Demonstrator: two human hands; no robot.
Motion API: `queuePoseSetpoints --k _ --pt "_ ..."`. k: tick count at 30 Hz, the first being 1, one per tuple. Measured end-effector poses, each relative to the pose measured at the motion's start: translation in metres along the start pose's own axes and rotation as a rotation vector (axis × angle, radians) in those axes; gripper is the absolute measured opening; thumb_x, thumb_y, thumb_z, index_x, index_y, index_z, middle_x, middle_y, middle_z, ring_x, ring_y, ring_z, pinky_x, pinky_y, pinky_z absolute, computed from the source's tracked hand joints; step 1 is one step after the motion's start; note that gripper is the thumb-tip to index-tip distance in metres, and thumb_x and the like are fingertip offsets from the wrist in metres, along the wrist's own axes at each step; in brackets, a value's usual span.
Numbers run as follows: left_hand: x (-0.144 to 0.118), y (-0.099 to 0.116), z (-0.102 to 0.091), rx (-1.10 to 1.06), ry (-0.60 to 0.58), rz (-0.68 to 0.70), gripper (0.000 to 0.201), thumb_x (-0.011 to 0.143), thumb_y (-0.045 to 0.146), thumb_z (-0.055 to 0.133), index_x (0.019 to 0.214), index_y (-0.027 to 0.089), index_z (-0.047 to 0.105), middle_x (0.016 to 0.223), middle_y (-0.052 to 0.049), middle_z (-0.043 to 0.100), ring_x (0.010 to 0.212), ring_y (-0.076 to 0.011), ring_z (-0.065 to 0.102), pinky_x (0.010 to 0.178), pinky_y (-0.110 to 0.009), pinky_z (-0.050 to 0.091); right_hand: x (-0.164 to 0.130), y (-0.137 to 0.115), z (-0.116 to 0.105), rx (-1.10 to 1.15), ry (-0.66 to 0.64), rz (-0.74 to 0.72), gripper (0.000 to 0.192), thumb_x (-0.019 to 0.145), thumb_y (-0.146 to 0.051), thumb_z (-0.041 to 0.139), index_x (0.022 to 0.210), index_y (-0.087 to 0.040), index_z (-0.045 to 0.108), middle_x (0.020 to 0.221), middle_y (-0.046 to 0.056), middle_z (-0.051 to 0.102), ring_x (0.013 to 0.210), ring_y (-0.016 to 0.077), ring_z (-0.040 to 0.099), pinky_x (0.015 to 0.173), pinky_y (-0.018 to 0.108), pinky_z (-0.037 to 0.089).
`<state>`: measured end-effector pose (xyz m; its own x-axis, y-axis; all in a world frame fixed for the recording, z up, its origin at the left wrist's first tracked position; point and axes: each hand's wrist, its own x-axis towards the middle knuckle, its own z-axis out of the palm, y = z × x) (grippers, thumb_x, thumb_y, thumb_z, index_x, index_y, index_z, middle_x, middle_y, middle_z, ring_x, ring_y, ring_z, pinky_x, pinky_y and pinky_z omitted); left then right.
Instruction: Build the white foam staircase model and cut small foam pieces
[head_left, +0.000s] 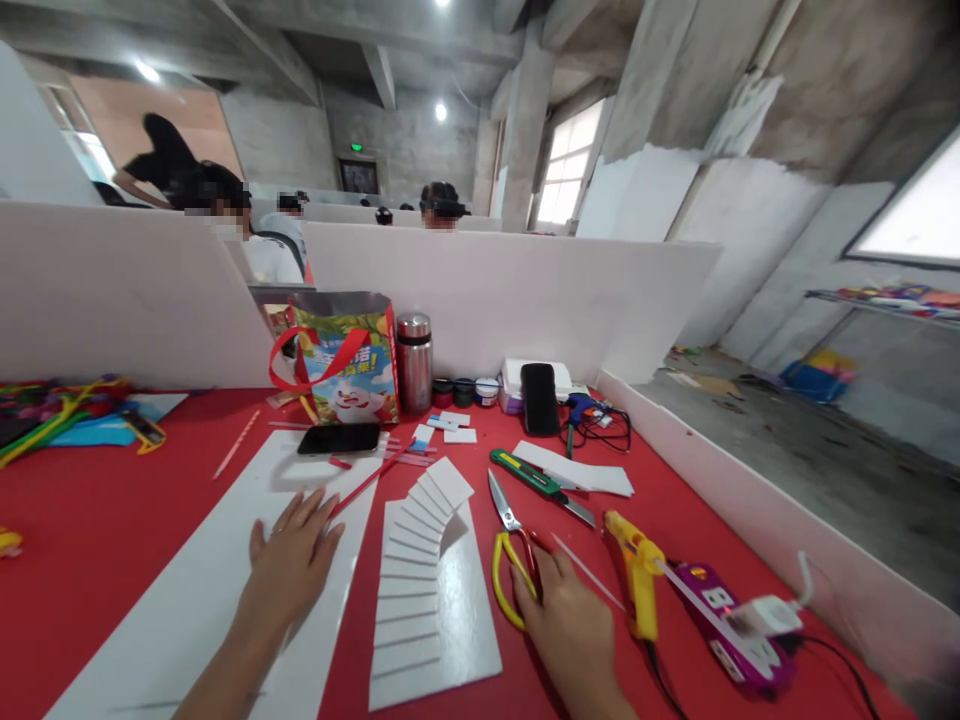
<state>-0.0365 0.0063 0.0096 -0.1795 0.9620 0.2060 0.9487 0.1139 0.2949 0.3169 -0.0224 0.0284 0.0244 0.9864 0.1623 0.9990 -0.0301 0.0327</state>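
My left hand (292,565) lies palm down over a long white board (217,570), fingers stretched out and a little apart. Its fingertips meet the lower end of a thin red stick (375,475); whether they grip it I cannot tell. At the right, my right hand (570,620) has its fingers curled at the handles of a pair of scissors (507,515), one loop yellow and one red, blades pointing away. Between my hands lies a white sheet (472,610) carrying a curving, fanned row of white strips (411,595) like steps.
Right of the scissors lie a green utility knife (529,473), white offcuts (577,467), a yellow glue gun (637,570) and a purple power strip (724,620) with cords. Behind stand a gift bag (352,370), a steel flask (415,365) and phones (339,438). White partitions (480,300) enclose the red table.
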Motion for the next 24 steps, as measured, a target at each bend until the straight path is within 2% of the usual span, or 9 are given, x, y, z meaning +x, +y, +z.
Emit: queuePoseSetpoints --k 5,9,12,15,17,19,21,24 --pt "0.001 0.006 0.002 -0.115 0.064 -0.045 0.043 0.102 0.032 0.034 0.133 0.023 0.063 0.152 -0.012 0.053 0.147 -0.0304 0.038 0.117 -0.067 0.011 -0.001 0.001 0.006 0.028 0.066 -0.024 0.033 0.099 -0.038 0.053 0.119 -0.019 0.072 0.114 0.013 0.074 0.068 0.0215 0.075 0.047 0.026 0.045" --pt "0.002 0.007 0.0 -0.187 0.11 -0.072 0.04 0.1 0.03 0.037 0.128 0.022 0.064 0.147 -0.014 0.058 0.143 -0.0321 0.044 0.117 -0.068 0.013 0.008 -0.001 0.007 0.073 0.126 -0.048 0.029 0.099 -0.035 0.054 0.111 -0.018 0.074 0.104 0.013 0.074 0.065 0.0217 0.074 0.045 0.026 0.043" --pt "0.003 0.004 -0.005 -0.274 0.149 -0.093 0.043 0.097 0.034 0.041 0.13 0.016 0.062 0.141 -0.019 0.061 0.137 -0.0358 0.05 0.117 -0.068 0.018 0.011 -0.001 0.004 0.098 0.143 -0.052 0.031 0.101 -0.036 0.051 0.112 -0.017 0.072 0.1 0.013 0.073 0.064 0.0214 0.073 0.045 0.026 0.045" --pt "0.001 0.004 -0.014 -0.388 0.213 -0.124 0.05 0.094 0.042 0.044 0.131 0.012 0.06 0.137 -0.021 0.061 0.131 -0.0358 0.055 0.115 -0.058 0.033 -0.002 -0.002 0.003 0.194 0.231 -0.096 0.035 0.103 -0.034 0.044 0.126 -0.017 0.064 0.114 0.016 0.069 0.08 0.0233 0.074 0.056 0.029 0.055" --pt "-0.003 0.007 -0.023 -0.471 0.273 -0.156 0.052 0.093 0.046 0.044 0.132 0.013 0.058 0.14 -0.02 0.057 0.134 -0.0341 0.051 0.112 -0.051 0.04 -0.021 -0.005 0.005 0.314 0.345 -0.192 0.035 0.104 -0.033 0.042 0.128 -0.017 0.061 0.118 0.016 0.068 0.094 0.0246 0.073 0.069 0.032 0.06" --pt "-0.01 0.015 -0.032 -0.559 0.31 -0.194 0.052 0.093 0.047 0.044 0.131 0.015 0.058 0.143 -0.018 0.053 0.139 -0.0339 0.045 0.112 -0.048 0.041 -0.042 -0.01 0.008 0.385 0.43 -0.33 0.034 0.102 -0.034 0.047 0.13 -0.018 0.06 0.117 0.016 0.069 0.102 0.0263 0.071 0.081 0.035 0.061" --pt "-0.02 0.026 -0.041 -0.662 0.272 -0.227 0.048 0.09 0.049 0.049 0.125 0.019 0.062 0.141 -0.016 0.056 0.135 -0.0344 0.049 0.108 -0.047 0.045 -0.059 -0.016 0.012 0.365 0.446 -0.442 0.044 0.097 -0.04 0.058 0.135 -0.017 0.057 0.12 0.016 0.07 0.108 0.0301 0.068 0.089 0.04 0.06" --pt "-0.039 0.046 -0.052 -0.852 0.069 -0.304 0.051 0.083 0.057 0.061 0.118 0.021 0.067 0.123 -0.013 0.069 0.11 -0.0329 0.067 0.089 -0.043 0.056 -0.07 -0.024 0.016 0.338 0.408 -0.499 0.055 0.09 -0.044 0.068 0.136 -0.015 0.058 0.124 0.017 0.069 0.111 0.034 0.066 0.089 0.044 0.06"
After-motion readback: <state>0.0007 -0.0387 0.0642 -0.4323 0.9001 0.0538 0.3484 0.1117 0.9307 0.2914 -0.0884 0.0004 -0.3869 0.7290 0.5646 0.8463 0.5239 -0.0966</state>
